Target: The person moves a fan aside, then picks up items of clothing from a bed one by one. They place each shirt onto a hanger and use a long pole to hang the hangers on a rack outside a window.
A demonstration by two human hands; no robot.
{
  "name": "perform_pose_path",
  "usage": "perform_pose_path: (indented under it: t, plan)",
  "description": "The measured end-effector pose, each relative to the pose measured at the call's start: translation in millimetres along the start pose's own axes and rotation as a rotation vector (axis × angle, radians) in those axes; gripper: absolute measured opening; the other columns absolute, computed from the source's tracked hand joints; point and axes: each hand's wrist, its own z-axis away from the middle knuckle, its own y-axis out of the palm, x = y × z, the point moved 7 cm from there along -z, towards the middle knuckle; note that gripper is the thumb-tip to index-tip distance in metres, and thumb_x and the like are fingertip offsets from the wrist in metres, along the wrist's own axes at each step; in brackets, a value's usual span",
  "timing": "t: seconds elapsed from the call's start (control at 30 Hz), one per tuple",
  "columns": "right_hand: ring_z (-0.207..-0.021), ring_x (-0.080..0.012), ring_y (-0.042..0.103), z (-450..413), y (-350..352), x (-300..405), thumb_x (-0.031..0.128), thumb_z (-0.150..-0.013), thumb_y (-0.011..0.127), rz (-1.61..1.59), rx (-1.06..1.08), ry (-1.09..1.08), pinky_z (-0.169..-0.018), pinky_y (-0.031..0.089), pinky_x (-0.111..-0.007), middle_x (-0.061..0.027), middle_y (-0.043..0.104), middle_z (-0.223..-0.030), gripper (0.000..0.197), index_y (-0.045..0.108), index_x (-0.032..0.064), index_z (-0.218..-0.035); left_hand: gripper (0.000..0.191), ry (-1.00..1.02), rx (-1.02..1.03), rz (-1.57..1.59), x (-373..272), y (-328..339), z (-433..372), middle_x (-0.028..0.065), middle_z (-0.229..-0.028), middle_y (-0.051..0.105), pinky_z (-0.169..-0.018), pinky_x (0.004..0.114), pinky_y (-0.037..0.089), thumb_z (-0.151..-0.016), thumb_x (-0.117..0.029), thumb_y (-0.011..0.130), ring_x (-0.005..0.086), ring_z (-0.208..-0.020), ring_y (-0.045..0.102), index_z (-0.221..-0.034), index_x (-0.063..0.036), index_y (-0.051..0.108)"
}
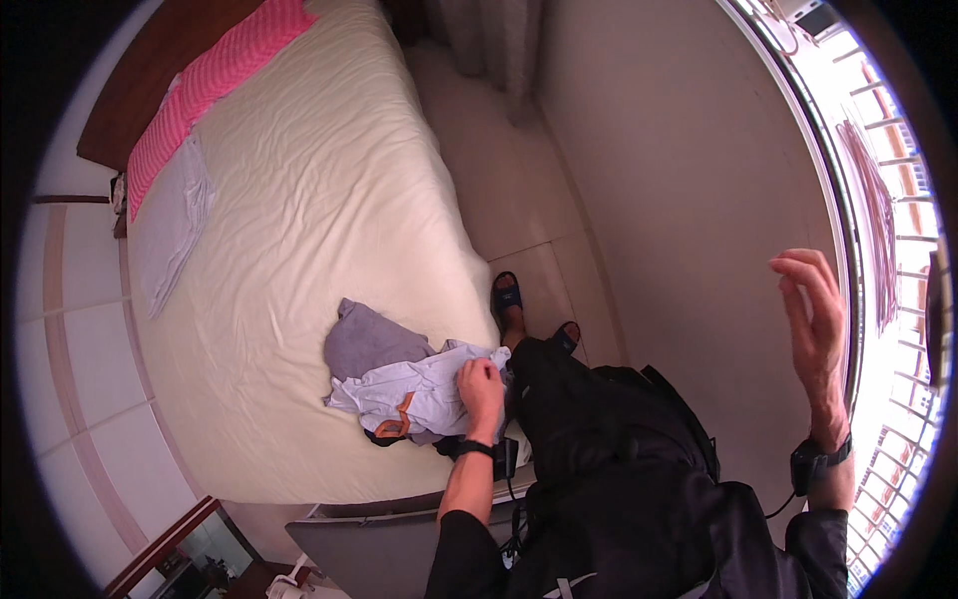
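Observation:
A small heap of clothes lies near the bed's edge in front of me. On top is a pale striped garment (419,382), crumpled, with a grey garment (374,341) beside and partly under it. An angular orange-brown piece (397,421) shows against the pale cloth; I cannot tell what it belongs to. My left hand (480,389) rests on the pale garment's near end with bent fingers; whether it pinches the cloth is hidden. Raised on the right, before the wall and window edge, my right hand (814,322) is empty, its fingers curved and apart from the thumb.
The bed has a cream sheet (299,224), pink pillows (239,52) and a folded pale cloth (176,224). A tiled floor strip (524,210) runs between bed and wall (673,187). The barred window (909,247) is right; a grey panel (367,550) stands at the bed's foot.

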Motion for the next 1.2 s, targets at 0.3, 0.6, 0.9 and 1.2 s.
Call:
perform_pose_path:
  t: [0.3,0.6,0.9,1.2]
  plan:
    - [-0.090,-0.0363,0.066,2.9,77.6,22.5,-0.002,-0.091,0.063,-0.428,0.326,-0.118,-0.078,0.055,-0.043,-0.0186,0.065,-0.094,0.021,0.066,0.0006,-0.111,0.017,-0.255,-0.268,0.966,-97.8,-238.7,7.7,0.0020,-0.100,0.061,-0.077,0.025,0.046,-0.104,-0.015,0.059,0.0084,-0.087,0.054,-0.116,-0.0025,0.058]
    - [-0.091,-0.0319,0.068,-16.0,47.5,159.3,0.011,-0.102,0.061,-1.260,0.362,-0.420,-0.083,0.055,-0.038,-0.0164,0.068,-0.096,0.018,0.067,-0.0030,-0.110,0.020,0.172,-0.230,0.999,-291.2,-399.1,13.2,0.0140,-0.107,0.062,-0.086,0.032,0.050,-0.101,-0.014,0.051,0.0168,-0.093,0.060,-0.113,0.0022,0.049]
    - [-0.094,-0.0449,0.067,-34.0,35.0,61.6,0.003,-0.088,0.061,-0.773,0.185,-0.136,-0.081,0.055,-0.048,-0.0259,0.067,-0.102,0.025,0.063,-0.0032,-0.112,0.023,0.327,0.147,1.250,-450.7,-371.3,-8.5,0.0143,-0.113,0.062,-0.094,0.031,0.045,-0.101,-0.009,0.055,0.0151,-0.101,0.058,-0.117,0.0054,0.051]
    - [-0.070,-0.0160,0.058,-27.6,-39.9,20.1,0.018,-0.101,0.063,-1.054,0.056,0.013,-0.066,0.048,-0.033,-0.0103,0.064,-0.077,0.023,0.065,-0.0029,-0.092,0.018,0.289,0.281,1.422,-450.2,-280.9,-99.1,0.0084,-0.107,0.066,-0.090,0.028,0.048,-0.100,-0.010,0.065,0.0135,-0.097,0.061,-0.112,0.0015,0.058]
